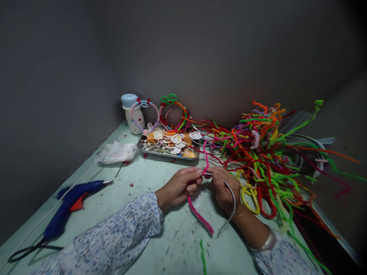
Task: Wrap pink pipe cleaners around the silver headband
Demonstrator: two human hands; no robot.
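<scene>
My left hand (183, 184), closed in a pinch, grips a bright pink pipe cleaner (200, 215). One end of the pipe cleaner stands up above my fingertips, and the other hangs toward the table. My right hand (227, 189) is closed around a thin, pale grey curved headband (233, 198), whose far end arcs down below the palm. Pink fuzz meets the grey band between my fingertips; whether it is wound around the band I cannot tell. A short green pipe cleaner (203, 256) lies on the table in front of my hands.
A metal tray (172, 156) of small decorations stands behind my hands, with decorated headbands (145, 102) and a white jar (134, 118) beyond. At left lie a blue glue gun (73, 202) and a plastic bag (120, 152). Tangled pipe cleaners (258, 141) and yellow-and-red-handled scissors (251, 199) lie at right.
</scene>
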